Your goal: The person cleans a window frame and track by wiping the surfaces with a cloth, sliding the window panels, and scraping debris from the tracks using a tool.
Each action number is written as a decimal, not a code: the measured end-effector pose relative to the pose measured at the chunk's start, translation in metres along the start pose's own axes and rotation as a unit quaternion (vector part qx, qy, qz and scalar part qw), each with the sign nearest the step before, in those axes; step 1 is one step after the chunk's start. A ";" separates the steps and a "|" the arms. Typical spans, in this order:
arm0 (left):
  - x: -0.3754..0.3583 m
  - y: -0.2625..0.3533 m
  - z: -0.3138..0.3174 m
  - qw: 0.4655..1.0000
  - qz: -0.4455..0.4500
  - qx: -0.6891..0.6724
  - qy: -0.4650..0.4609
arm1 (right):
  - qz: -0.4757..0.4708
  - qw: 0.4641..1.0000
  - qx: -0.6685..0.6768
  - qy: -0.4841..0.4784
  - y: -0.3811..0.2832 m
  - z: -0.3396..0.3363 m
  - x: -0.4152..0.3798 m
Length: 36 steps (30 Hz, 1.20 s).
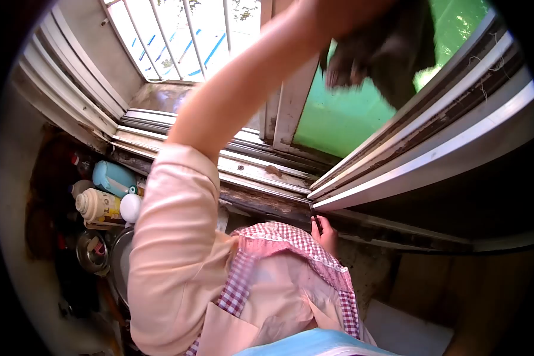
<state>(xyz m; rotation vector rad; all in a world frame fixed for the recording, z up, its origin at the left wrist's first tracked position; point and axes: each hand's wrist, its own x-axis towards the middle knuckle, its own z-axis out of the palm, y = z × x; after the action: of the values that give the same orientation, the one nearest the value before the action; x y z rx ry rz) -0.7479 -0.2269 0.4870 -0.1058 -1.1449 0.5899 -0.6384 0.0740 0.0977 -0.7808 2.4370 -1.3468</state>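
Note:
My left arm reaches up across the window, and my left hand [353, 10] is at the top edge, partly cut off. It is closed on a dark brown-grey cloth [397, 56], which hangs blurred in front of the green window pane [338, 118]. Low down, beside the corner of the window sash, is my right hand [326, 238]. Its fingers are bent around a thin dark thing [318, 222] that I cannot make out.
White sliding sashes [433, 145] rise at the right above dirty sill tracks [237, 166]. Metal bars [190, 35] cross the left opening. At the left stand a light blue bottle [114, 178], a cream bottle [95, 204] and a metal lid [92, 252].

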 end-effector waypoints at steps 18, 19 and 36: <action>-0.227 0.039 -0.218 0.899 -0.249 -0.138 -0.334 | -0.034 0.996 -0.030 -0.076 -0.003 0.015 -0.004; -0.252 0.044 -0.221 0.890 -0.245 -0.148 -0.355 | -0.040 0.996 -0.032 -0.077 -0.007 0.017 -0.004; -0.218 0.019 -0.205 0.856 -0.214 -0.244 -0.404 | -0.075 0.986 0.051 -0.139 -0.061 0.032 0.032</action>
<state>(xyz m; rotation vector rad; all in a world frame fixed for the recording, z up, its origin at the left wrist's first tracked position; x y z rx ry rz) -0.6357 -0.2743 0.2123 -0.0290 -2.0575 -0.1097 -0.6299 0.0074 0.1325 -1.0648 2.1140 -1.3010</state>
